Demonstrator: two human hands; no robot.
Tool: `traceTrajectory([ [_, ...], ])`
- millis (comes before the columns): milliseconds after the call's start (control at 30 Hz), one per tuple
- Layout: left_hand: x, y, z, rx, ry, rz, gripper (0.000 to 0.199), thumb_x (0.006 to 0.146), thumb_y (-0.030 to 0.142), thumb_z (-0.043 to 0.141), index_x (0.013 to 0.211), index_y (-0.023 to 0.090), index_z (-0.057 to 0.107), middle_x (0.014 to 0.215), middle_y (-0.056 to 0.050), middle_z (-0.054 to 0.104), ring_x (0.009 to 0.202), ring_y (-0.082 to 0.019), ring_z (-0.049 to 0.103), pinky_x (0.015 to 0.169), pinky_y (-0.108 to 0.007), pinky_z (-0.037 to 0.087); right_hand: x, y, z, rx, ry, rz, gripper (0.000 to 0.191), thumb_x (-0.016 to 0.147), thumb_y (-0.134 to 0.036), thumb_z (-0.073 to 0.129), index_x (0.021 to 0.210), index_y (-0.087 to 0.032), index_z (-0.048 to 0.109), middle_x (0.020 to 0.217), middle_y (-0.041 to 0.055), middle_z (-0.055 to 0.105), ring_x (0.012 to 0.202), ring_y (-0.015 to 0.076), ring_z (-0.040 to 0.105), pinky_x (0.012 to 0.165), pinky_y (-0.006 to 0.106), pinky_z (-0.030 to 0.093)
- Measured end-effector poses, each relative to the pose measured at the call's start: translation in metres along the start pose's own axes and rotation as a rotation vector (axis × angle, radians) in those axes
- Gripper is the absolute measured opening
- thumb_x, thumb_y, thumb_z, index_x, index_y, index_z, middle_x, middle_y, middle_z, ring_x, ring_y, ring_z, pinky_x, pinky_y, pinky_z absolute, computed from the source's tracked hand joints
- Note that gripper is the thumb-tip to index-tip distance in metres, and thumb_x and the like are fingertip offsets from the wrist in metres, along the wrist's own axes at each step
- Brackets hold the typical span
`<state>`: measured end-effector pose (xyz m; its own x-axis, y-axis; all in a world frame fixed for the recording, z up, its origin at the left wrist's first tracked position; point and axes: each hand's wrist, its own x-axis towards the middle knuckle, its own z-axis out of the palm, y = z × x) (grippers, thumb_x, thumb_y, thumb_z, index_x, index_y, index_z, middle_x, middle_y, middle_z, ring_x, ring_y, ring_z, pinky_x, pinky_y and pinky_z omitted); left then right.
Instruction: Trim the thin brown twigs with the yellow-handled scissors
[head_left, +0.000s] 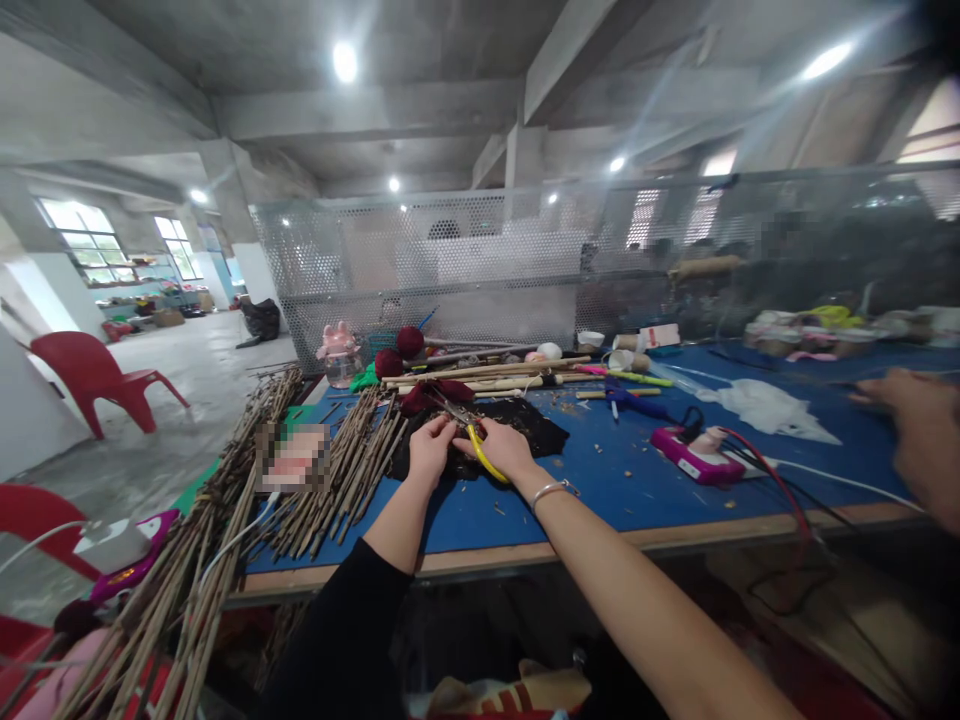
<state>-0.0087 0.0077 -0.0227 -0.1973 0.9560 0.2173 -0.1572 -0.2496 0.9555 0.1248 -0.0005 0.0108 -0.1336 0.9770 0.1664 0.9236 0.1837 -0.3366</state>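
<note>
Yellow-handled metal scissors (pixel 484 458) sit in my right hand (pixel 508 448), which is clamped around their grips, the blades pointing forward and left. Just beside it, my left hand (pixel 427 447) bends its fingers over a crumpled black cloth (pixel 541 428); I cannot tell whether they grip anything. Thin brown wooden sticks (pixel 349 470) lie to the left of my left hand on the blue-topped bench (pixel 525 520).

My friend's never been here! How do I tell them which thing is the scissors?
Start with the big blue table and find the black cloth on it, beside the brown sticks. Over that cloth, the right hand, with a silvery bracelet at its wrist, holds the scissors. Their bright yellow handle stands out from the dark cloth and sticks.
</note>
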Motion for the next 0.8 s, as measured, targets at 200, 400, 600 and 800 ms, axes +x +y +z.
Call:
traceTrajectory([
  [200,-0.0033,0.0012,0.0013,-0.050,-0.043,-0.059,0.032,0.062,0.033,0.070,0.086,0.011,0.070,0.071,-0.005,0.068,0.060,-0.012,0.059,0.056,-0.020,0.046,0.0016,0.0042,0.0076,0.049,0.082,-0.077,0.057,0.068,-0.064,0.056,0.098,-0.016,0.054,0.099,0.0105,0.063,0.094,0.0247,0.060,0.072,0.027,0.040],
  [400,-0.0073,0.0078,0.0053,-0.077,-0.021,-0.144,0.040,0.057,0.033,0.073,0.089,0.010,0.070,0.068,-0.004,0.067,0.049,-0.008,0.053,0.044,-0.017,0.039,0.0022,0.0064,0.0088,0.060,0.075,-0.101,0.061,0.069,-0.069,0.051,0.098,-0.016,0.052,0.093,0.0106,0.065,0.091,0.0258,0.062,0.070,0.028,0.041],
  [600,-0.0047,0.0054,0.0025,-0.016,0.023,-0.131,0.036,0.058,0.032,0.072,0.086,0.010,0.071,0.067,-0.004,0.067,0.048,-0.008,0.052,0.044,-0.018,0.038,0.0007,0.0022,0.0060,-0.010,0.053,-0.045,0.064,0.066,-0.074,0.048,0.095,-0.017,0.056,0.092,0.0119,0.067,0.088,0.0275,0.063,0.071,0.031,0.043],
  [800,-0.0035,0.0036,0.0013,0.035,0.033,-0.135,0.031,0.059,0.030,0.072,0.083,0.010,0.071,0.063,-0.004,0.066,0.043,-0.006,0.046,0.041,-0.018,0.034,0.0004,0.0009,0.0039,-0.041,0.022,-0.021,0.067,0.066,-0.075,0.047,0.096,-0.016,0.059,0.093,0.0144,0.067,0.089,0.0277,0.063,0.074,0.032,0.045],
])
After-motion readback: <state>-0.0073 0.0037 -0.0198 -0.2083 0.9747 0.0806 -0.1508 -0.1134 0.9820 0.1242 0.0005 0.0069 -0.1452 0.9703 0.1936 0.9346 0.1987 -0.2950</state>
